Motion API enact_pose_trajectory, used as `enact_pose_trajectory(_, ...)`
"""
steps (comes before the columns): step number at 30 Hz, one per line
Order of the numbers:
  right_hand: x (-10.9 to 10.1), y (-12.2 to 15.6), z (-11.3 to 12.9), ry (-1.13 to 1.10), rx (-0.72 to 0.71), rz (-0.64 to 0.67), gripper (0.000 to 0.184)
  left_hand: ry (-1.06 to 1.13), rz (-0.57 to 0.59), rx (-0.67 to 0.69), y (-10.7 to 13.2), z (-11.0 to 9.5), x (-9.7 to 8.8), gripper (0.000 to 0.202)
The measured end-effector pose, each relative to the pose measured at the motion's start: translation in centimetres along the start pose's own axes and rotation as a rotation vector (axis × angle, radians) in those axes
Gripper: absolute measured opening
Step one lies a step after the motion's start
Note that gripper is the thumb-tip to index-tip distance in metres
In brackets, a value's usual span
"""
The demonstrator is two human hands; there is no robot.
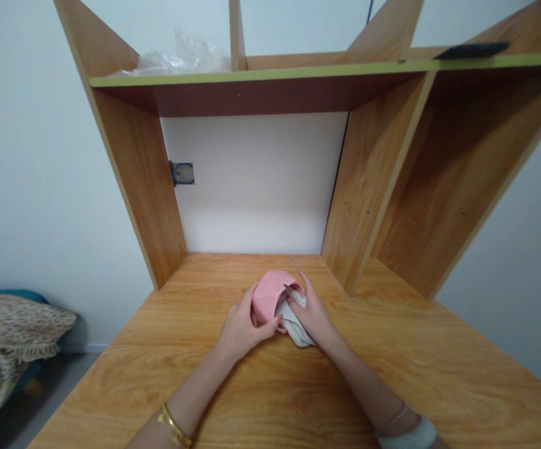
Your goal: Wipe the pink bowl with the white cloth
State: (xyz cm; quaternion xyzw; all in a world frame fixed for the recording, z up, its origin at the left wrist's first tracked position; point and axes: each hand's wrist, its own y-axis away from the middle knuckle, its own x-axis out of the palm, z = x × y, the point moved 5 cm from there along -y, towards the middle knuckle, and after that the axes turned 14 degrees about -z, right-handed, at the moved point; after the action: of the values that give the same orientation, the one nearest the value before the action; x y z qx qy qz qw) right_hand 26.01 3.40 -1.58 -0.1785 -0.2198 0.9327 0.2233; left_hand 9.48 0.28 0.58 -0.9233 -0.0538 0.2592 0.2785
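A pink faceted bowl (268,296) is tipped on its side over the wooden desk, its opening turned to the right. Wrapped around its left side and rim is my left hand (241,328), with the thumb at the lower edge. My right hand (315,317) presses a white cloth (297,333) into the bowl's mouth. Part of the cloth hangs out below toward the desk. The fingertips of the right hand are partly hidden inside the bowl.
The wooden desk (270,405) has a shelf unit behind it, with upright panels (139,174) on both sides. Clear plastic wrap (186,57) and a dark flat object (473,50) lie on the upper shelf. An open socket box (184,173) shows in the wall. A patterned blanket (13,327) is at far left.
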Motion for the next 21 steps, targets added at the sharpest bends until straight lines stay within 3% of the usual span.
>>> enact_pose_trajectory(7,-0.7,-0.3,0.5,-0.076,0.003,-0.116,0.063,0.286,0.109,-0.076,0.3,0.2,1.5,0.092)
enact_pose_trajectory(9,-0.7,-0.3,0.5,-0.063,-0.001,-0.100,0.065,0.276,0.121,-0.070,0.5,0.0,1.7,0.083)
enact_pose_trajectory(13,-0.6,-0.3,0.7,0.043,-0.006,-0.034,0.073,0.205,0.015,-0.032,0.7,-0.4,1.4,0.055)
enact_pose_trajectory(21,-0.8,-0.1,1.4,0.162,-0.009,-0.034,0.076,0.064,-0.047,-0.076,0.5,-0.4,1.2,0.050)
